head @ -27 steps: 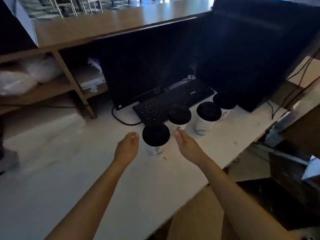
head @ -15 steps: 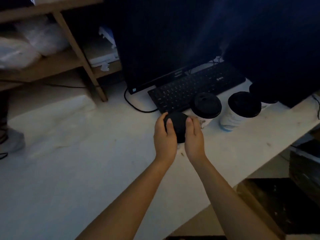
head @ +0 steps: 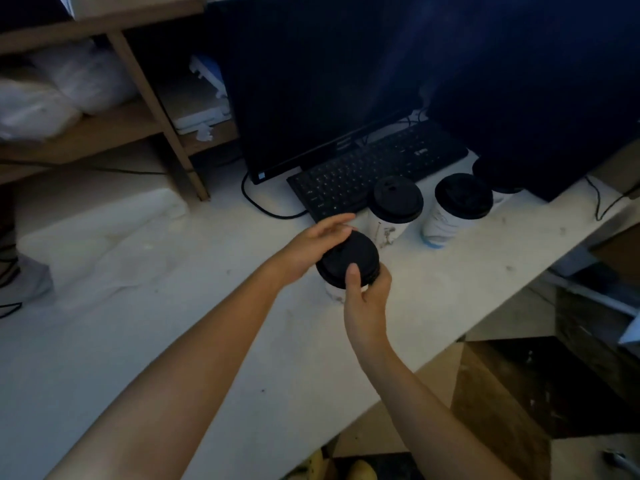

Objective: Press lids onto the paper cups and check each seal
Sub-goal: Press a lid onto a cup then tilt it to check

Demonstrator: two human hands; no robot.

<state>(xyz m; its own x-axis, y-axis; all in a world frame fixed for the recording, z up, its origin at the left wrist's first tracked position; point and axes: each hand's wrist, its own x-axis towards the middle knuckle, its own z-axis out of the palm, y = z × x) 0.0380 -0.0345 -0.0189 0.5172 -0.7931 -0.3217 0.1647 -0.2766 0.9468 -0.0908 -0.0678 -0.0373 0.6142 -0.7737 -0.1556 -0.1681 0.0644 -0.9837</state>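
Note:
A white paper cup with a black lid stands on the white counter, between both my hands. My right hand grips the cup's near side, its thumb resting on the lid's rim. My left hand lies against the lid's far left edge, fingers stretched across it. Behind it stand a second lidded cup and a third lidded cup. A further black lid shows partly at the foot of the dark monitor.
A black keyboard and a dark monitor stand behind the cups, with a second dark screen to the right. Wooden shelves hold plastic bags at the left. The counter edge drops off at the right.
Both hands closed in from either side onto the nearest cup. My left hand has since slid round to the lid's far edge and my right thumb sits on the near rim.

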